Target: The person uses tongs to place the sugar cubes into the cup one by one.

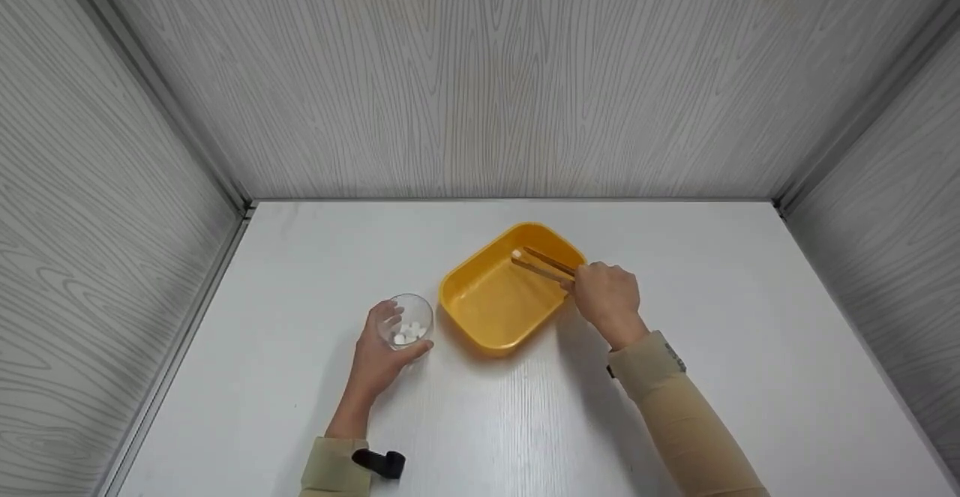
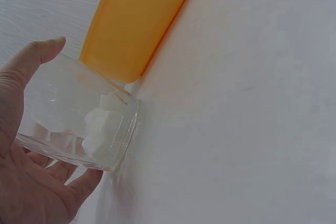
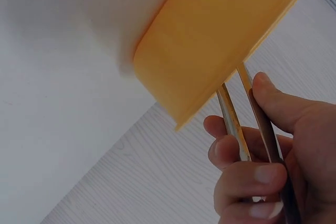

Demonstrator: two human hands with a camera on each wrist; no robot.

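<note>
My left hand [image 1: 379,354] holds a clear glass [image 1: 413,309], thumb on one side and fingers on the other. Several small white lumps [image 2: 102,132] lie at the bottom of the glass. On the right, my right hand [image 1: 607,294] grips metal tongs [image 1: 550,266] at the rim of a yellow plastic basin [image 1: 502,303]. The two tong arms [image 3: 260,116] reach over the rim into the basin, apart from each other. A small white lump [image 1: 517,254] shows at their tips; whether they pinch it I cannot tell. In the right wrist view the basin wall hides the tips.
The basin and glass stand close together on a white table [image 1: 712,317]. Grey wood-grain panels [image 1: 480,77] rise at the back and both sides. A black strap [image 1: 380,463] sticks out from the left sleeve.
</note>
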